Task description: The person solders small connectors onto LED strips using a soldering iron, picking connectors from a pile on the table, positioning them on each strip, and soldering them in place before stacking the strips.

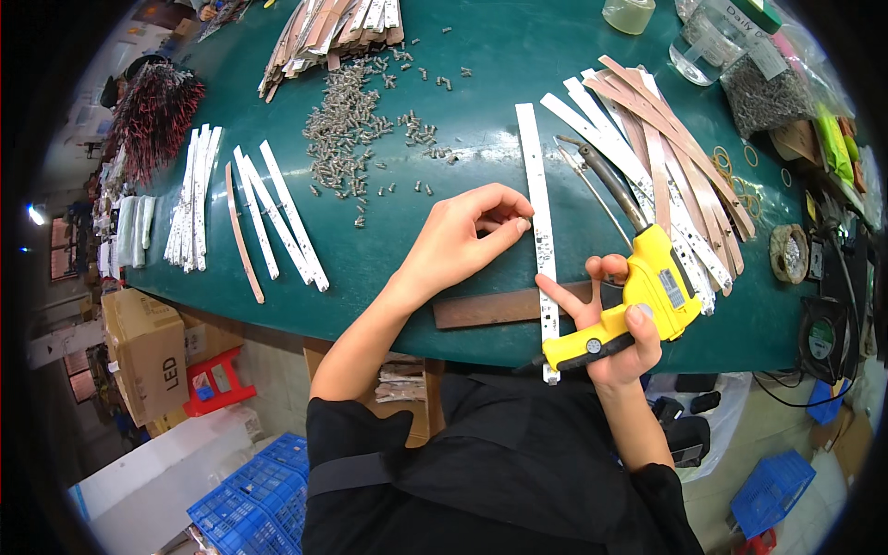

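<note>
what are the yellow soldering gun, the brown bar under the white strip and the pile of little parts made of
Yellow soldering gun: probably hard plastic, from its moulded-looking, slightly shiny body; its shaft looks like dull, darkened metal.
Brown bar: perhaps wood or rusted metal; the flat brown surface leaves it open.
Little parts: likely bare metal, going by their silvery-grey glints.
</note>
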Demonstrator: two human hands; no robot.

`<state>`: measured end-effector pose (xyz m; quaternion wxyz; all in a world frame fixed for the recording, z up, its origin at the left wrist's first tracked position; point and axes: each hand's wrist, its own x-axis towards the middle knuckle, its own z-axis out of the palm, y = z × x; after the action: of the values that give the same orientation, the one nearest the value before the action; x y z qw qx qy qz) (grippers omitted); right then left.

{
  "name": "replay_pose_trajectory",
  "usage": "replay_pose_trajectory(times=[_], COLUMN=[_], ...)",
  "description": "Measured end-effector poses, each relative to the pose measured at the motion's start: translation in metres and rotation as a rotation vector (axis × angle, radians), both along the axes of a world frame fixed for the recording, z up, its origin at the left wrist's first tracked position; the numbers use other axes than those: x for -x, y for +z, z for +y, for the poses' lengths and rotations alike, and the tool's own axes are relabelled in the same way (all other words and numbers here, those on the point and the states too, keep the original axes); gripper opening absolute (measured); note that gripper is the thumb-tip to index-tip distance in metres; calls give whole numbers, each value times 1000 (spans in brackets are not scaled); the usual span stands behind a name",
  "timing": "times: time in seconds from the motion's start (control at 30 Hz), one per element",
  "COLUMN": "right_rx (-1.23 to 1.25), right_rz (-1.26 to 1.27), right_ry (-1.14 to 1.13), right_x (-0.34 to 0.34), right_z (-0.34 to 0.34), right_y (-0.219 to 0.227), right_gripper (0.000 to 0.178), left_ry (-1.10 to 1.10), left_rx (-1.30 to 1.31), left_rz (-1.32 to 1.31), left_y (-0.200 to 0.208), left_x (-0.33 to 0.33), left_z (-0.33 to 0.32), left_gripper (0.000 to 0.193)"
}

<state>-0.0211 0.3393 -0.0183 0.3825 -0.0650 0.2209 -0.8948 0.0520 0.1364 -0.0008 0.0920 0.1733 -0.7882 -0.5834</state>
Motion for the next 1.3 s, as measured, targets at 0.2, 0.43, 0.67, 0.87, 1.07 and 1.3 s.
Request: replay_pose_trajectory(times=[0.2,0.43,0.67,0.87,1.07,1.3], right_rx=[-8,-47,-63,-76,-70,-56], right_rz=[-2,31,10,7,6,14], right_ry=[-5,27,22,22,25,31], right_x=[0,2,2,2,3,0], right_z=[-1,0,0,0,0,1], right_y=[0,0,1,2,2,1], right_gripper=[64,64,66,67,67,62], left_ry=[55,3,11,14,-1,-39], left_rx=[194,451,452,520,574,523], left_rz=[22,179,154,204,245,214], left_y=[3,-8,-10,-13,-14,-12], left_x=[1,2,3,6,7,4], left_z=[9,12,12,14,13,10], left_gripper=[14,10,11,12,14,14])
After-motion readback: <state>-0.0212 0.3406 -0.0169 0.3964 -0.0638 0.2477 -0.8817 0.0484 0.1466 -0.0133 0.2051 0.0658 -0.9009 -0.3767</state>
